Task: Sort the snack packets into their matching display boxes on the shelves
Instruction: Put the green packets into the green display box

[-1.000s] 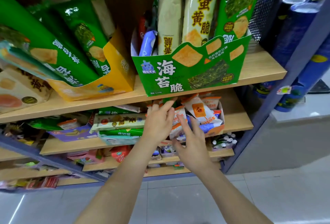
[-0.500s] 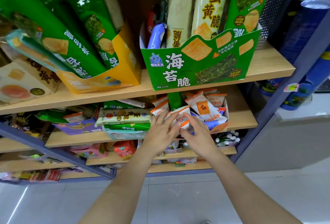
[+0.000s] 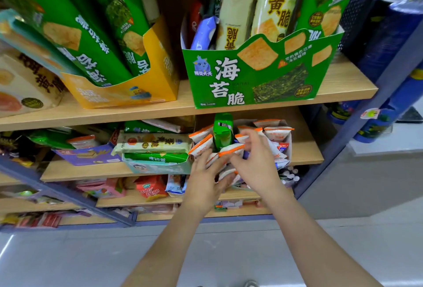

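Right grip fingertips motion-blurred; hold on orange-topped packets unreadable. Their box front hidden behind left grip. Tall packets cropped by top edge.

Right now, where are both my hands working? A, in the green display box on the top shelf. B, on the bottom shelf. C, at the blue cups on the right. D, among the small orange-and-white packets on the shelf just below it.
D: the left hand and right hand are both in among the small orange-and-white packets on the second shelf, under the green seaweed-crisp display box.
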